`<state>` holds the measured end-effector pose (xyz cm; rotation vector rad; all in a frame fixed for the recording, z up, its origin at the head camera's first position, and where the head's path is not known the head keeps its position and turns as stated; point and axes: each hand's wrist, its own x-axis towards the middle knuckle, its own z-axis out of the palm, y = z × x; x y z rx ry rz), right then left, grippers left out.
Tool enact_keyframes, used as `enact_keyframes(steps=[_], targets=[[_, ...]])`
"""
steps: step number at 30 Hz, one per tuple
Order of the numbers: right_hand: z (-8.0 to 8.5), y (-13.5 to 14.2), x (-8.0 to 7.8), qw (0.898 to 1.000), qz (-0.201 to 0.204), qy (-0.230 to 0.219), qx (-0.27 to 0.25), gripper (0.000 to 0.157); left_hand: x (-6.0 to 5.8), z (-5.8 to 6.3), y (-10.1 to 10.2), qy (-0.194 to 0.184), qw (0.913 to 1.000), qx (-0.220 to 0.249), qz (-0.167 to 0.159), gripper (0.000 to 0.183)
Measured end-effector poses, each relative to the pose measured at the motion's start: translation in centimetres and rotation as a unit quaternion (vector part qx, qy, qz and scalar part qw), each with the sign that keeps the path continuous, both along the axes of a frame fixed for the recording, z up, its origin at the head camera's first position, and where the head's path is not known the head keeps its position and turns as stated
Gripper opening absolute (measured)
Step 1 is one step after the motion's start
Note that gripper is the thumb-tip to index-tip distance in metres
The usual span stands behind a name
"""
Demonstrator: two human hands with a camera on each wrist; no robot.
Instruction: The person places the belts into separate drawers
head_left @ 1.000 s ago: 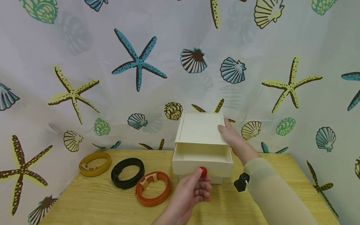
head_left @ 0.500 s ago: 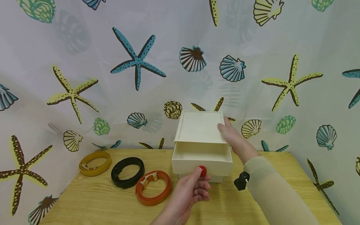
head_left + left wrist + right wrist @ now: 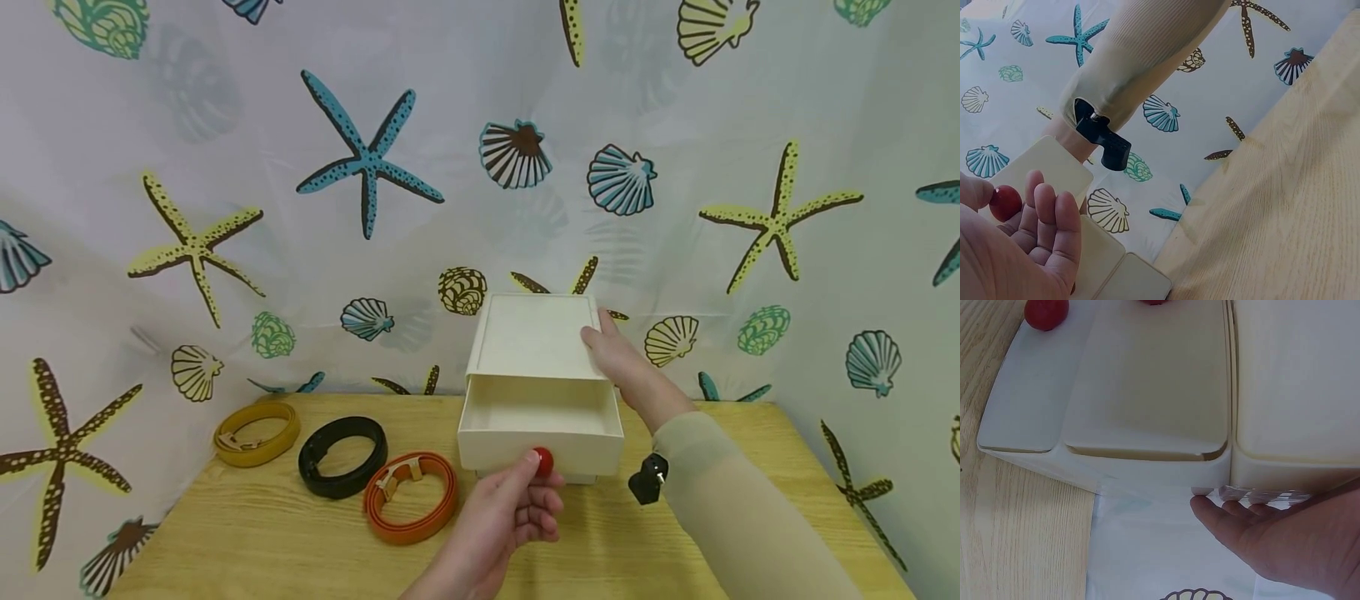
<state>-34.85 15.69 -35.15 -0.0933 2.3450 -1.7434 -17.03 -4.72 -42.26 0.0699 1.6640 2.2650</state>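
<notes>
A small white drawer cabinet (image 3: 536,337) stands at the back of the table, its top drawer (image 3: 498,450) pulled part way out. The inside that shows of this drawer is bare. At the drawer's front, my left hand (image 3: 502,517) pinches the red knob (image 3: 543,461) between thumb and fingers. My right hand (image 3: 618,354) rests against the cabinet's right side, its thumb over the top edge. Straight fingers (image 3: 1222,522) touch that side wall in the right wrist view. Lower drawer fronts (image 3: 1154,381) show there too, both pushed in.
Left of the cabinet, a coiled orange belt (image 3: 411,533), a black belt (image 3: 341,483) and a mustard belt (image 3: 251,454) lie on the wooden table (image 3: 285,533). A curtain (image 3: 420,275) printed with shells and starfish hangs behind and at the sides.
The top drawer has come slightly further out towards me with my left hand on its knob. My right hand stays against the cabinet. The head view shifts a little.
</notes>
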Motion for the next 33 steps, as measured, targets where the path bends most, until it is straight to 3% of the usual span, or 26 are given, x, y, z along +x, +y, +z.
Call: enact_keyframes(steps=[25, 33], targets=[[0.0, 0.0, 0.0, 1.0, -0.007, -0.003, 0.008, 0.074, 1.7, -0.2, -0.6, 0.014, 0.9994, -0.007, -0.031, 0.056], [0.0, 0.0, 0.0, 1.0, -0.004, 0.001, 0.004, 0.074, 2.0, -0.4, -0.6, 0.002, 0.9992, -0.008, -0.039, 0.054]])
